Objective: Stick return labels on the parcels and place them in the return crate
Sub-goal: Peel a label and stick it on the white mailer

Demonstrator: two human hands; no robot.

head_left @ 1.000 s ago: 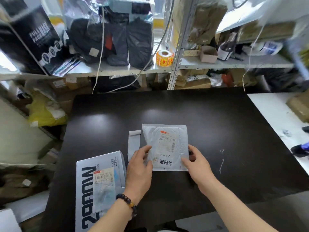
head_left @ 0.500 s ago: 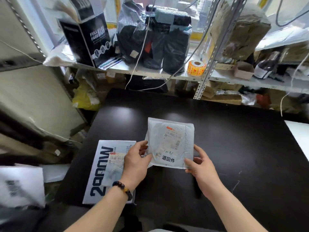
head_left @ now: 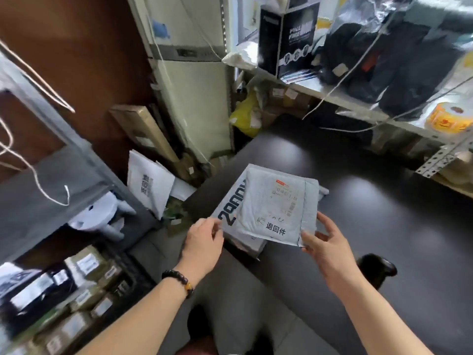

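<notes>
Grey mailer (head_left: 276,208) pinched at its near-right corner by my right hand (head_left: 326,248) — left hand (head_left: 203,239) beside its left edge, grip unclear; return crate (head_left: 125,280) lies lower-left, nearer that hand.

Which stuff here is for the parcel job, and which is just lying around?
For the job: grey labelled mailer, right hand pinching it, printed box, crate of parcels.
Just lying about: black shelf box, black bags, yellow bag.

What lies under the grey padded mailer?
A white box with dark lettering on the black table; only its left strip shows. The grey padded mailer, pinched by the right hand, covers the rest.
</notes>
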